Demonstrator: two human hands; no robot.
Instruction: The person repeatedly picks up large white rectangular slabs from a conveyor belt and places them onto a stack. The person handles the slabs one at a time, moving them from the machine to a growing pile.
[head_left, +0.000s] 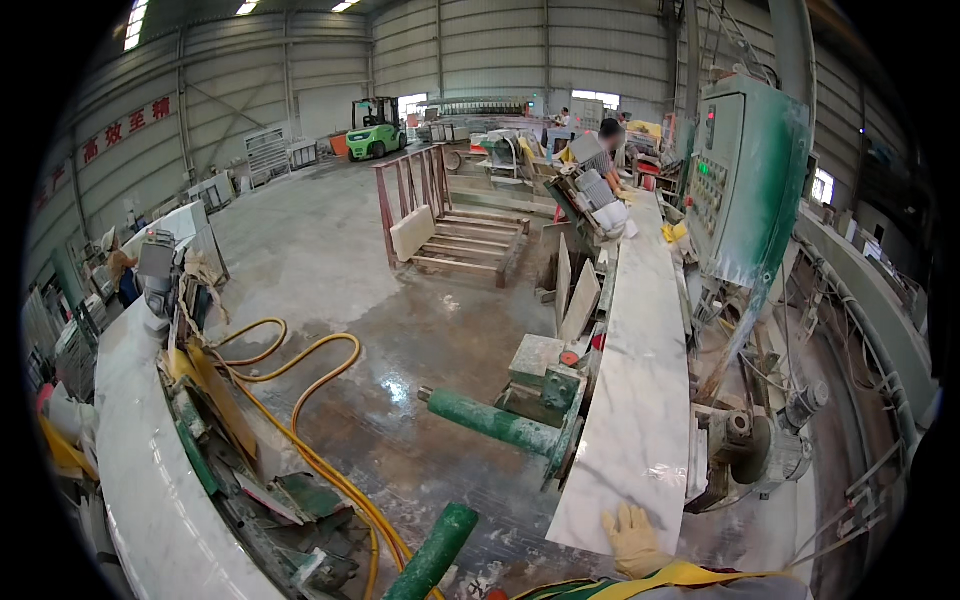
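Observation:
A yellow-gloved hand, my right hand, lies on the near end of a long white marble slab with grey veins. Its fingers are stretched out flat on the stone, with nothing gripped. The slab runs away from me along a machine bed. My left hand is out of view. At the slab's far end, a person in a striped top reaches toward it beside a motor-driven machine head.
A green roller juts out left of the slab; another green roller stands near me. Yellow hoses cross the wet floor. A control cabinet rises at right. A second slab curves along the left. Farther off are a rack and a forklift.

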